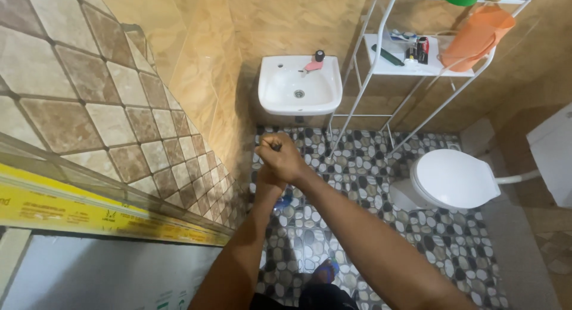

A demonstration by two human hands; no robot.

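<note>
My right hand (285,160) is closed in a fist around the top of a dark handle (276,147), which I see end-on. Just beneath it, my left hand (267,184) grips the same handle lower down and is partly hidden by the right hand. Both arms reach forward from the bottom of the view over a pebble-pattern floor (357,185). The rest of the handle is hidden under my hands. A small blue thing (285,201) shows on the floor just below them; I cannot tell what it is.
A white sink (298,89) with a pink soap (313,66) hangs on the far wall. To its right stands a white metal rack (417,66) with toiletries and an orange bag (478,31). At right is a toilet (456,178) with its lid down. A tiled wall (89,95) runs along the left.
</note>
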